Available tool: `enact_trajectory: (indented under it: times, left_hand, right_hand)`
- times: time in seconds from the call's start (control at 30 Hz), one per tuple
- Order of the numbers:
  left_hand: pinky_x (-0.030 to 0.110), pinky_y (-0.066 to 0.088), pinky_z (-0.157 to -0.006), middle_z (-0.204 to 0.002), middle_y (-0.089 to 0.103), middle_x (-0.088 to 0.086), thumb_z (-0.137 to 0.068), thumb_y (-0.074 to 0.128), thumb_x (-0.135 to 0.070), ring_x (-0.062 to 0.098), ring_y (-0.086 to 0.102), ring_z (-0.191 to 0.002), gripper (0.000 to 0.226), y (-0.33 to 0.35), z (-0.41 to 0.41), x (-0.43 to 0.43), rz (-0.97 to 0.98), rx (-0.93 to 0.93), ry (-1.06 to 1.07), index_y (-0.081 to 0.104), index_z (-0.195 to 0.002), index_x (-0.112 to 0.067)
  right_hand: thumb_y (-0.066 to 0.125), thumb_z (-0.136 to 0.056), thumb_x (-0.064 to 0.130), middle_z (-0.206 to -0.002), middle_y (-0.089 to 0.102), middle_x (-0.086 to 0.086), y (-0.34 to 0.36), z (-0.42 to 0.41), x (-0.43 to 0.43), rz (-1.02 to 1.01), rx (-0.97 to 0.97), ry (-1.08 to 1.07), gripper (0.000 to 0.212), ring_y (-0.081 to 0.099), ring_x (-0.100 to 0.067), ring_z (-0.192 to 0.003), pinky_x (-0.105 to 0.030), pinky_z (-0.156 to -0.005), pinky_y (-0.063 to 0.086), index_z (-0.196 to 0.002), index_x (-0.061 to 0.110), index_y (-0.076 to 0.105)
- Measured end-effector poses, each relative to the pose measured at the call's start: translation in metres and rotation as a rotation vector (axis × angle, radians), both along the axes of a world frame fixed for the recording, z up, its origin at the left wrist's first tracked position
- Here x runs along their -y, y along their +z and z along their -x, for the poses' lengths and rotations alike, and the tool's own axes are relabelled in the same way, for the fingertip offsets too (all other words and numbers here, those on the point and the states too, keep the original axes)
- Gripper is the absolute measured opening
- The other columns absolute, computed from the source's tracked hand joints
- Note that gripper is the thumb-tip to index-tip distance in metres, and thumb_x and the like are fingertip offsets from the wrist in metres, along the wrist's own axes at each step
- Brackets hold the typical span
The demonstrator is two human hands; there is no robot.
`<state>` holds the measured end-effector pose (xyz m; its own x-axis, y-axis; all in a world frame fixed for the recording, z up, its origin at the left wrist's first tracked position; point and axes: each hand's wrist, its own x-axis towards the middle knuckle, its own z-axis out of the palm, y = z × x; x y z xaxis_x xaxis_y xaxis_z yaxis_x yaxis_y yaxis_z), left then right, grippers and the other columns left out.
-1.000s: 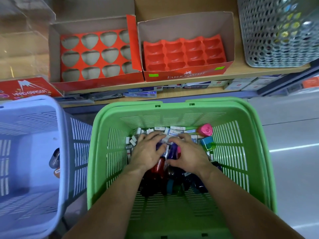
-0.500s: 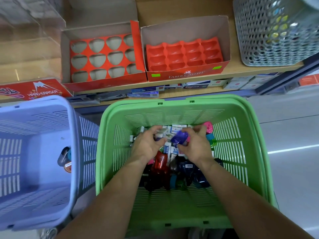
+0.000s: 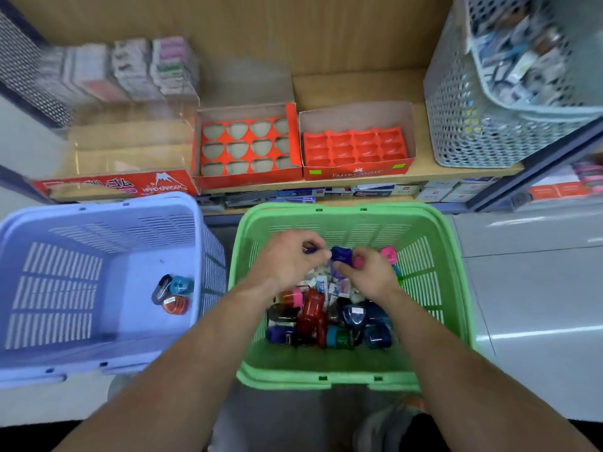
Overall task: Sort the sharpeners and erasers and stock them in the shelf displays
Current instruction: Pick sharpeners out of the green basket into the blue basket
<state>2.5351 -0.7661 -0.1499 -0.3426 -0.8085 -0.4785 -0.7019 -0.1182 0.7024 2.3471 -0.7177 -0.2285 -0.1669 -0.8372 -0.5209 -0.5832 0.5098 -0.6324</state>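
Observation:
A green basket (image 3: 453, 288) holds a heap of coloured sharpeners (image 3: 326, 318) and white erasers (image 3: 329, 285). Both my hands are raised above the heap at the basket's far side. My right hand (image 3: 365, 275) pinches a blue sharpener (image 3: 341, 255) and also holds a pink piece. My left hand (image 3: 287, 259) has its fingers curled round a small purple item (image 3: 311, 250), its fingertips touching the blue sharpener. A pink sharpener (image 3: 389, 254) lies by the far right wall. On the shelf stand two empty red display trays (image 3: 248, 145) (image 3: 355, 148).
A lilac basket (image 3: 98, 278) on the left holds three sharpeners (image 3: 173, 293) near its right wall. A red eraser box (image 3: 114, 187) and a clear case sit at the shelf's left. Grey mesh baskets (image 3: 473, 119) stand at the right. Grey floor lies to the right.
Both hands have risen out of the heap, bringing the blue sharpener up between them. The view has pulled back and tilted up, showing more of the shelf.

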Motion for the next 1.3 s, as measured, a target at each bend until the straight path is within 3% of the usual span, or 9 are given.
enact_trajectory:
  times: [0.13, 0.23, 0.47, 0.57, 0.73, 0.9, 1.0, 1.17, 1.3]
  left_hand:
    - [0.031, 0.056, -0.088, -0.090, 0.075, -0.011, -0.087, 0.078, -0.032, 0.007, 0.069, -0.086, 0.008, 0.053, -0.066, -0.004, 0.121, -0.036, 0.091, 0.071, -0.086, -0.038]
    - [0.029, 0.055, -0.085, -0.084, 0.076, -0.005, -0.082, 0.082, -0.027, 0.010, 0.070, -0.080, 0.011, 0.074, -0.135, -0.008, 0.181, -0.011, 0.293, 0.072, -0.082, -0.032]
    - [0.029, 0.036, -0.062, -0.061, 0.055, -0.005, -0.081, 0.081, -0.039, 0.031, 0.061, -0.080, 0.032, 0.041, -0.280, -0.038, 0.127, 0.275, 0.619, 0.058, -0.065, -0.022]
    - [0.033, 0.048, -0.075, -0.082, 0.070, 0.004, -0.081, 0.081, -0.040, 0.029, 0.066, -0.093, 0.026, 0.009, -0.313, -0.045, 0.060, 0.323, 0.642, 0.071, -0.085, -0.016]
    - [0.032, 0.047, -0.095, -0.122, 0.071, 0.006, -0.083, 0.078, -0.047, 0.026, 0.062, -0.117, 0.054, -0.041, -0.349, -0.050, -0.076, 0.346, 0.624, 0.069, -0.125, -0.015]
    - [0.041, 0.049, -0.102, -0.142, 0.059, 0.003, -0.089, 0.069, -0.052, 0.027, 0.056, -0.127, 0.064, -0.044, -0.352, -0.040, -0.051, 0.270, 0.702, 0.057, -0.140, -0.016]
    - [0.032, 0.046, -0.100, -0.130, 0.068, 0.004, -0.092, 0.069, -0.044, 0.023, 0.062, -0.119, 0.049, -0.021, -0.330, -0.028, 0.018, 0.197, 0.690, 0.065, -0.130, -0.014]
    - [0.031, 0.053, -0.088, -0.095, 0.071, -0.007, -0.093, 0.069, -0.028, 0.015, 0.067, -0.092, 0.018, 0.037, -0.245, -0.012, 0.216, 0.085, 0.463, 0.072, -0.107, -0.017]
    - [0.029, 0.052, -0.087, -0.086, 0.071, -0.010, -0.089, 0.071, -0.020, 0.013, 0.068, -0.086, 0.007, 0.058, -0.155, -0.019, 0.290, -0.047, 0.211, 0.071, -0.095, -0.024]
  right_hand:
    - [0.076, -0.087, 0.043, -0.078, 0.070, 0.013, 0.065, -0.041, -0.004, 0.234, 0.118, -0.118, 0.025, 0.065, -0.004, -0.068, -0.023, -0.059, 0.047, -0.103, 0.027, 0.067]
    - [0.079, -0.084, 0.040, -0.077, 0.073, 0.009, 0.106, -0.102, 0.005, 0.355, 0.210, -0.034, 0.021, 0.067, -0.007, -0.069, -0.027, -0.065, 0.053, -0.099, 0.029, 0.069]
    - [0.077, -0.082, 0.040, -0.092, 0.066, 0.001, 0.119, -0.267, 0.041, 0.453, 0.043, 0.501, 0.027, 0.060, -0.021, -0.084, -0.033, -0.069, 0.044, -0.095, 0.020, 0.066]
    - [0.074, -0.084, 0.038, -0.099, 0.062, -0.005, 0.081, -0.321, 0.055, 0.325, -0.094, 0.745, 0.026, 0.058, -0.028, -0.097, -0.036, -0.073, 0.044, -0.094, 0.019, 0.059]
    - [0.069, -0.084, 0.029, -0.119, 0.056, -0.013, 0.003, -0.360, 0.070, 0.080, -0.208, 0.708, 0.028, 0.059, -0.035, -0.111, -0.032, -0.080, 0.045, -0.110, 0.019, 0.063]
    - [0.077, -0.078, 0.035, -0.135, 0.049, -0.014, -0.007, -0.355, 0.073, 0.037, -0.184, 0.724, 0.070, 0.048, -0.035, -0.127, -0.040, -0.105, 0.044, -0.141, 0.020, 0.052]
    - [0.078, -0.080, 0.035, -0.133, 0.055, -0.008, 0.032, -0.336, 0.069, 0.130, -0.109, 0.703, 0.059, 0.052, -0.026, -0.126, -0.039, -0.104, 0.044, -0.134, 0.021, 0.058]
    - [0.081, -0.080, 0.025, -0.106, 0.062, 0.003, 0.111, -0.229, 0.060, 0.404, -0.049, 0.530, 0.036, 0.060, -0.013, -0.092, -0.024, -0.085, 0.048, -0.114, 0.020, 0.070]
    - [0.077, -0.087, 0.026, -0.105, 0.062, 0.007, 0.122, -0.095, 0.042, 0.330, -0.188, 0.285, 0.029, 0.058, -0.011, -0.087, -0.026, -0.077, 0.045, -0.114, 0.021, 0.068]
